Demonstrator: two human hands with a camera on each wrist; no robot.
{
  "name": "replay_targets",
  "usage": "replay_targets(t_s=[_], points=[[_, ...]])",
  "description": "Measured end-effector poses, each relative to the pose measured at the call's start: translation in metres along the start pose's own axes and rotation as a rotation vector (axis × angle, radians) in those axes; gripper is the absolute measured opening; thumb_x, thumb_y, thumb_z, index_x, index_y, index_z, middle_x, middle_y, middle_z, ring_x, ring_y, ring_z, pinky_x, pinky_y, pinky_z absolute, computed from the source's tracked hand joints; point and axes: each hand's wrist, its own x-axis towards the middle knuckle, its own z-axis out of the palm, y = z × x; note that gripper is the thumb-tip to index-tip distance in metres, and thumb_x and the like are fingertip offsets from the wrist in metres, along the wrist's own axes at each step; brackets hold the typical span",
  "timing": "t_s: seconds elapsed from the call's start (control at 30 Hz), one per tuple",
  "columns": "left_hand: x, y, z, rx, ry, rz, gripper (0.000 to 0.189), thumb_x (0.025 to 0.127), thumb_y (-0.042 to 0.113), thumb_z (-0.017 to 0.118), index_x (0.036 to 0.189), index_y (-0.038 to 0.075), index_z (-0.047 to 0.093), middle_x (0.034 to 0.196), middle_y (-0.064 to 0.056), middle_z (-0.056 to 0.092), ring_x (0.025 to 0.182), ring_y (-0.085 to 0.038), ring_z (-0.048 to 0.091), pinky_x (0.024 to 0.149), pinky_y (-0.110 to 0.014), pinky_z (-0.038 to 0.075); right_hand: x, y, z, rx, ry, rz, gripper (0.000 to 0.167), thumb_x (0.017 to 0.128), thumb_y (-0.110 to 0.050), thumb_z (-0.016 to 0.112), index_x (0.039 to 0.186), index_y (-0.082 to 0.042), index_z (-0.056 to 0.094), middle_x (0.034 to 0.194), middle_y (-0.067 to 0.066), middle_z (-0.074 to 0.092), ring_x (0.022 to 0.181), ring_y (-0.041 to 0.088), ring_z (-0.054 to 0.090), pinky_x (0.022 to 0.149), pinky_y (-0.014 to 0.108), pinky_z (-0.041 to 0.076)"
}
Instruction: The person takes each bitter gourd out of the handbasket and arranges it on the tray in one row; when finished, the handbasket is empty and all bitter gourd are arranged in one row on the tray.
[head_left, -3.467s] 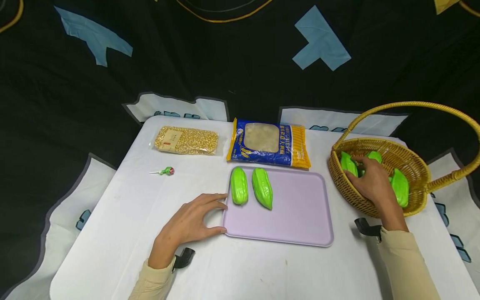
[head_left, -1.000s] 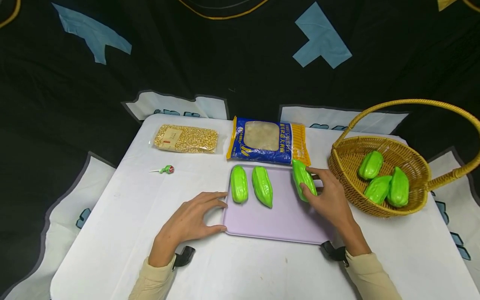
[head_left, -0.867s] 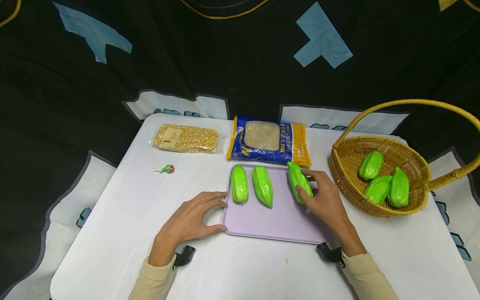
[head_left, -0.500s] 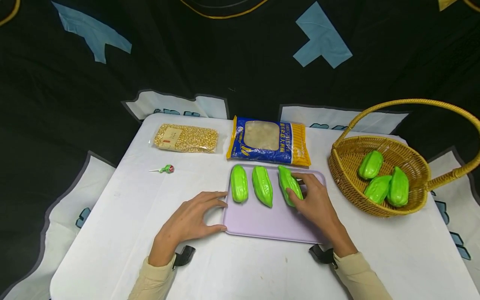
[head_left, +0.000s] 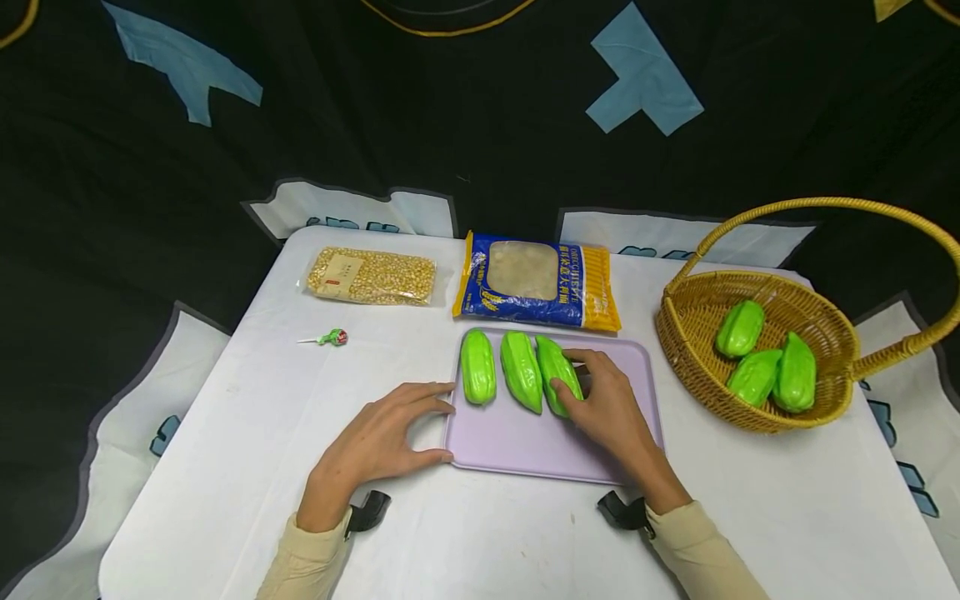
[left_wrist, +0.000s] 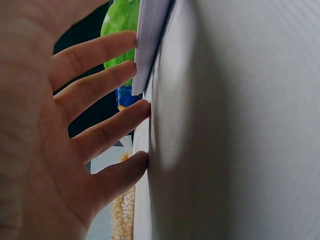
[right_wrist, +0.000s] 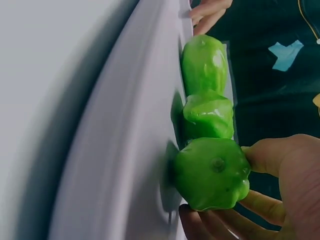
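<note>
Near the middle of the lilac tray (head_left: pixel 510 446), my right hand (head_left: pixel 606 408) grips a glossy, ridged green vegetable (head_left: pixel 557 375), pepper-like in shape, between thumb and fingers. It lies close beside a second green vegetable (head_left: pixel 521 372); a third (head_left: pixel 477 367) lies at the tray's left side. In the right wrist view the held vegetable (right_wrist: pixel 212 172) shows its lobed end, with the thumb on one side and fingers on the other. My left hand (head_left: pixel 382 442) rests at the tray's left edge. Its spread fingers (left_wrist: pixel 100 52) touch the rim and tabletop in the left wrist view.
A wicker basket (head_left: pixel 686 367) with a tall handle holds several green vegetables at the right. Behind the tray lies a blue and yellow pasta bag (head_left: pixel 525 275). Left of it are a corn kernel pack (head_left: pixel 382 279) and a lollipop (head_left: pixel 333 337).
My right hand took a green vegetable out of the basket, carried it left over the tray, and set it down beside the middle one. The left hand stays in place.
</note>
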Motion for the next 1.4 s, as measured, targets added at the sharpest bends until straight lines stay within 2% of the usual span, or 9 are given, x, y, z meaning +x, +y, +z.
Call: replay_targets(t_s=[0.13,0.4,0.77,1.2,1.4], points=[[0.001,0.0,0.0,0.0,0.002,0.007,0.059,0.082,0.054,0.091,0.13,0.023,0.076,0.158,0.006,0.058,0.145,-0.017,0.054,0.121,-0.04,0.047,0.001,-0.003,0.004,-0.016,0.003,0.018,0.049,0.096,-0.024,0.082,0.138,-0.003,0.066,0.128,0.02,0.07,0.113,0.036,0.069,0.095,0.054,0.058],[0.001,0.001,-0.001,0.006,0.007,0.009,0.06,0.081,0.055,0.091,0.129,0.023,0.076,0.158,0.006,0.058,0.145,-0.017,0.054,0.118,-0.042,0.05,0.002,-0.007,0.009,0.008,-0.012,0.044,0.054,0.097,-0.027,0.082,0.141,-0.003,0.064,0.128,0.019,0.069,0.105,0.033,0.07,0.087,0.048,0.059],[-0.001,0.0,0.001,0.001,0.004,0.002,0.059,0.082,0.054,0.091,0.129,0.023,0.076,0.159,0.007,0.057,0.145,-0.018,0.054,0.119,-0.042,0.049,0.0,-0.008,0.013,0.017,-0.032,0.032,0.06,0.096,-0.03,0.083,0.144,-0.002,0.061,0.13,0.02,0.068,0.109,0.033,0.071,0.09,0.049,0.058],[-0.001,0.001,0.001,-0.009,-0.003,-0.01,0.06,0.082,0.055,0.091,0.13,0.023,0.076,0.16,0.008,0.056,0.146,-0.018,0.053,0.12,-0.043,0.048,0.001,-0.005,0.007,-0.035,-0.05,0.043,0.06,0.098,-0.033,0.081,0.146,-0.003,0.06,0.13,0.02,0.067,0.105,0.032,0.068,0.085,0.046,0.056],[-0.001,0.001,0.001,-0.01,0.002,-0.01,0.059,0.082,0.055,0.091,0.13,0.024,0.076,0.16,0.008,0.056,0.146,-0.017,0.053,0.119,-0.042,0.049,0.0,-0.003,0.0,-0.046,-0.046,0.045,0.059,0.099,-0.033,0.08,0.145,-0.002,0.06,0.131,0.022,0.067,0.103,0.032,0.07,0.084,0.047,0.06]])
